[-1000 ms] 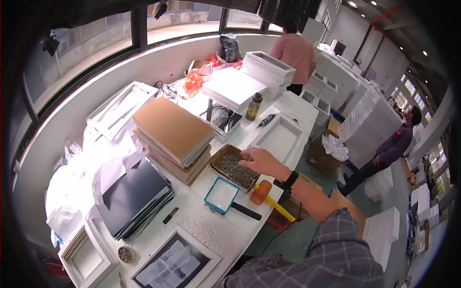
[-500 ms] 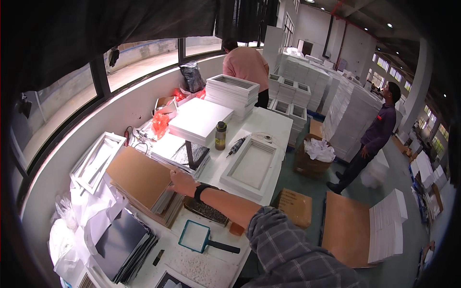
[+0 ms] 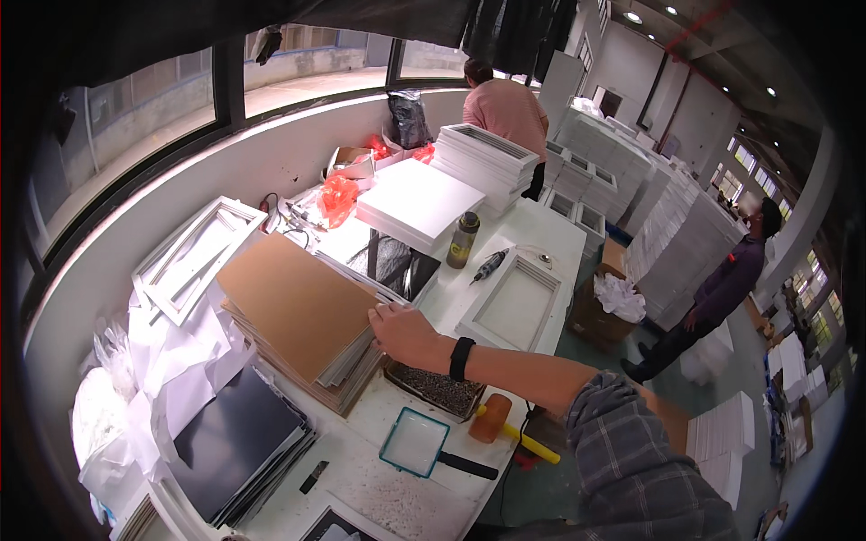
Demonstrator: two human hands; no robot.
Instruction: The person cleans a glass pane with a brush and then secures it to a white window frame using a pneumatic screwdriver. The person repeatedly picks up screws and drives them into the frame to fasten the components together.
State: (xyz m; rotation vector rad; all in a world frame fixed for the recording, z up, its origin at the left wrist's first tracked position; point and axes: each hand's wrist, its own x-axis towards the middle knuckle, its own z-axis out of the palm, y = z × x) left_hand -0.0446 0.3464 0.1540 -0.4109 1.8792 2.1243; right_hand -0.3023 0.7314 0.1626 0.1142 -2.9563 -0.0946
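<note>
My right hand [image 3: 408,337] reaches in from the lower right. Its fingers are curled closed on the right corner of a brown board [image 3: 302,293], the top one of a stack of boards and sheets [image 3: 339,397]. The fingertips partly hide the grip. Just below the wrist is a tray of small dark pieces [image 3: 442,388]. A teal-rimmed square tool with a black handle [image 3: 415,440] rests on the table nearby. My left hand is not in view.
Left are white frames [image 3: 194,261] and dark sheets [image 3: 236,442]. A mallet [image 3: 490,418] lies at the table's near edge. Farther back are a bottle [image 3: 464,242], a power tool [image 3: 490,266], white panels [image 3: 419,198] and a frame [image 3: 514,302]. Two people [image 3: 507,113] stand beyond the table.
The view has turned, so the scene sits farther right and the mallet shows more fully. My right hand stays at the brown board's right corner.
</note>
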